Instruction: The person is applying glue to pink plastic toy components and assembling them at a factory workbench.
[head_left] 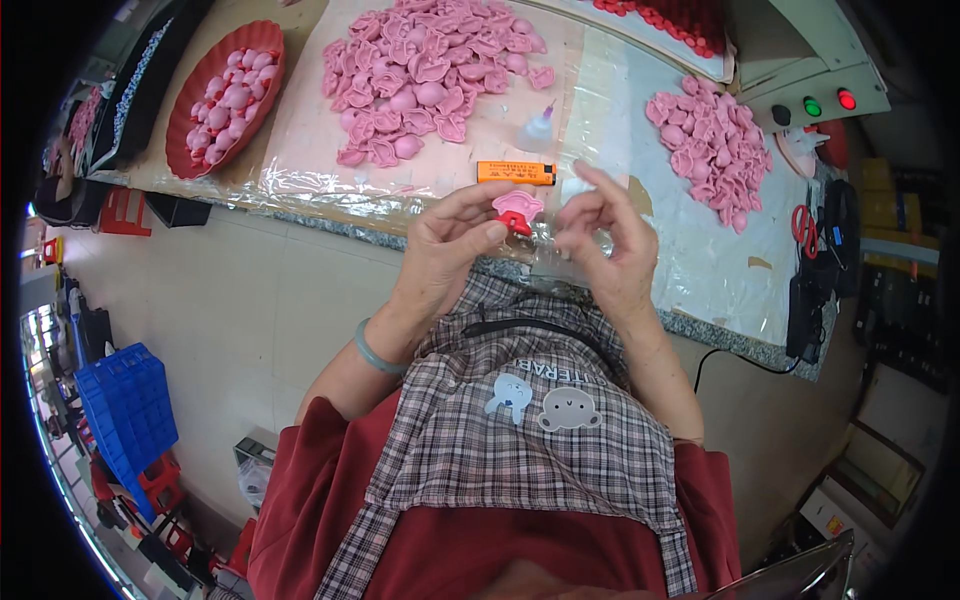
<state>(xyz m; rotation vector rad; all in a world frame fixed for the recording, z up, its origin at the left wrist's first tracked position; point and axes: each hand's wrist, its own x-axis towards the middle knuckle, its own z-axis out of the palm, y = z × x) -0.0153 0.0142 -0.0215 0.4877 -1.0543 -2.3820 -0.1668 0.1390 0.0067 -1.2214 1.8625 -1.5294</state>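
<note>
We are viewing a worktable from above, with two bare hands meeting at its near edge, in the centre of the frame. The left hand (448,232) is closing thumb against fingertips on a small pink-and-red piece (517,208); it is gripping by the rim, presumably so that most of the piece is staying exposed. The right hand (615,235) is hovering just beside it, half open with fingers curling; we cannot tell whether its tips are holding anything. An orange lighter-like case (513,173) and a purple-tipped bottle (537,132) are lying and standing, respectively, just beyond the hands, probably for easy reach. A large pink heap (425,75) is occupying the top centre and a smaller pink heap (708,150) the upper right; we are reading their separation as sorting by kind. At upper left, a red basket (182,135) is containing rounded pink pieces, its wall likely preventing them from rolling. Red-handled scissors (803,230) are lying at right, apparently set aside.
</note>
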